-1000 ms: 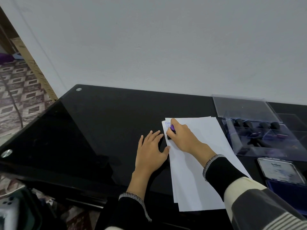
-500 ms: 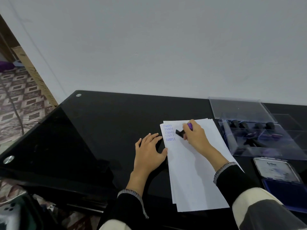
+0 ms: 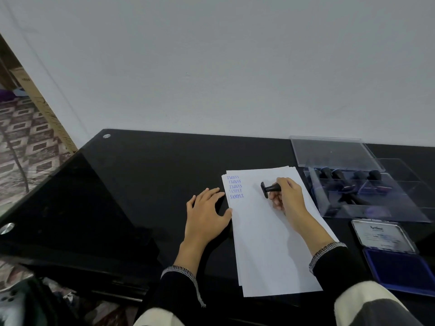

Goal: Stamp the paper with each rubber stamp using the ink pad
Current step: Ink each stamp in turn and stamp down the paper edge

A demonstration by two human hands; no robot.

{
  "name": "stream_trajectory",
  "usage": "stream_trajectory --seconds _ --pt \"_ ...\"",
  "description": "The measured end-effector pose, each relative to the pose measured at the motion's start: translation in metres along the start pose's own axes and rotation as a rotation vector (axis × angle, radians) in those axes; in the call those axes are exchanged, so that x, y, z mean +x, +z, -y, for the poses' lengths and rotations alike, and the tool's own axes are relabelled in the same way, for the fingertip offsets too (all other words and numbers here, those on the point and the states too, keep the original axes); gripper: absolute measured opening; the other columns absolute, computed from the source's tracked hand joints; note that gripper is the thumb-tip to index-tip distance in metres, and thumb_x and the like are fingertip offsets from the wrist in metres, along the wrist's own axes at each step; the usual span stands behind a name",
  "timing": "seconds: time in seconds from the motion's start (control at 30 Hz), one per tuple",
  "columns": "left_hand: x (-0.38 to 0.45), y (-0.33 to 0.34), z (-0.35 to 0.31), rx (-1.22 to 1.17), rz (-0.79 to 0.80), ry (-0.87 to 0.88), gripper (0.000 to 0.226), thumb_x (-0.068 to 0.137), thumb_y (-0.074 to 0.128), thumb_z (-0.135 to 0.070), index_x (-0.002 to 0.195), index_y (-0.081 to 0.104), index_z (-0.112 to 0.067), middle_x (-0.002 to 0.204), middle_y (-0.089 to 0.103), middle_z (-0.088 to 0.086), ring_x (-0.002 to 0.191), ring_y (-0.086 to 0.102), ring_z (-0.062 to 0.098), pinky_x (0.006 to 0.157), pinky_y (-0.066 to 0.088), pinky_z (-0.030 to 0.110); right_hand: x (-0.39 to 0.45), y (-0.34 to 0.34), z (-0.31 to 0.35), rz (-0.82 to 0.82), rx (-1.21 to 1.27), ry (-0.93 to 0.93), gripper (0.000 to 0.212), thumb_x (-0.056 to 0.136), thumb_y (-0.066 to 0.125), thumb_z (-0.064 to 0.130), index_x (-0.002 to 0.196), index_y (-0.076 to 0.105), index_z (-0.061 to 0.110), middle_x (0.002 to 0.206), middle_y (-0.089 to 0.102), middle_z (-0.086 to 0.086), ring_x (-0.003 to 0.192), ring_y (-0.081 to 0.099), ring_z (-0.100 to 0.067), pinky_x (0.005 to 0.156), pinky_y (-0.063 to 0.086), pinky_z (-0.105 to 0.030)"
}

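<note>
A stack of white paper lies on the black glass table, with several blue SAMPLE prints near its top left corner. My right hand grips a black rubber stamp by its handle, lifted above the paper and tipped sideways, its base facing left. My left hand lies flat on the table, thumb touching the paper's left edge. The open blue ink pad sits at the right, its lid folded back.
A clear plastic box holding several more black-handled stamps stands right of the paper, its clear lid behind it by the white wall. The table's left edge drops to a patterned floor.
My right hand lifted the stamp off the paper's top left corner and carried it right, uncovering a fresh SAMPLE print. The stamp is now tipped sideways. My left hand stayed put.
</note>
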State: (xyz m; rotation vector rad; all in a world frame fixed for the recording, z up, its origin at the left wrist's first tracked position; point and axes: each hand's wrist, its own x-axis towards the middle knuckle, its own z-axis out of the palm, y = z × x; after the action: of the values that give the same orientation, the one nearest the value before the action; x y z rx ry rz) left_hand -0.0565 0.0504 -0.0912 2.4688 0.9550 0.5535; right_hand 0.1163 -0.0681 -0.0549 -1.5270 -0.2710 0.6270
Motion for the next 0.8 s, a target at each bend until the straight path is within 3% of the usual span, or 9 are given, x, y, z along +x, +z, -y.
stream_trajectory --seconds 0.17,0.3,0.4,0.6,0.8 --pt "-0.001 0.000 0.000 -0.006 0.000 0.009 0.047 0.087 0.056 -0.046 0.133 0.050 -0.035 0.146 0.041 -0.016 0.142 0.022 0.005 0.118 0.007 0.036 -0.001 0.001 0.000 0.012 -0.032 -0.026 0.014 0.095 0.044 0.016 0.086 0.048 0.006 0.059 0.057 -0.013 0.040 0.037 -0.014 0.039 0.030 -0.021" --pt "-0.001 -0.002 0.000 -0.022 0.001 0.025 0.048 0.087 0.055 -0.045 0.134 0.045 -0.040 0.143 0.043 -0.017 0.141 0.024 0.006 0.117 0.008 0.038 -0.008 0.005 0.001 0.076 -0.167 -0.138 0.008 0.095 0.055 0.019 0.094 0.060 0.012 0.082 0.070 -0.009 0.050 0.048 -0.015 0.045 0.044 -0.021" --pt "-0.001 -0.002 0.000 -0.005 0.007 0.029 0.046 0.088 0.056 -0.044 0.133 0.046 -0.042 0.143 0.043 -0.015 0.141 0.024 0.008 0.117 0.009 0.040 -0.014 0.002 0.003 0.099 -0.251 -0.261 0.013 0.088 0.066 0.016 0.100 0.063 0.018 0.092 0.067 -0.005 0.065 0.059 -0.018 0.055 0.051 -0.020" --pt "-0.002 -0.005 -0.005 0.050 0.063 0.013 0.028 0.092 0.053 -0.043 0.120 0.058 -0.043 0.150 0.038 -0.009 0.145 0.020 0.013 0.118 0.005 0.044 -0.029 -0.031 0.027 -0.051 -0.406 -0.564 0.021 0.083 0.067 0.002 0.092 0.056 0.018 0.085 0.061 0.006 0.071 0.053 -0.003 0.061 0.041 -0.009" --pt "-0.006 0.007 -0.048 0.165 0.004 -0.037 0.029 0.094 0.051 -0.023 0.120 0.058 -0.033 0.150 0.036 -0.005 0.147 0.014 0.019 0.117 0.000 0.052 -0.034 -0.089 0.042 -0.275 -0.367 -0.616 0.024 0.082 0.068 0.003 0.075 0.047 0.014 0.068 0.052 0.003 0.060 0.045 -0.003 0.056 0.038 -0.012"
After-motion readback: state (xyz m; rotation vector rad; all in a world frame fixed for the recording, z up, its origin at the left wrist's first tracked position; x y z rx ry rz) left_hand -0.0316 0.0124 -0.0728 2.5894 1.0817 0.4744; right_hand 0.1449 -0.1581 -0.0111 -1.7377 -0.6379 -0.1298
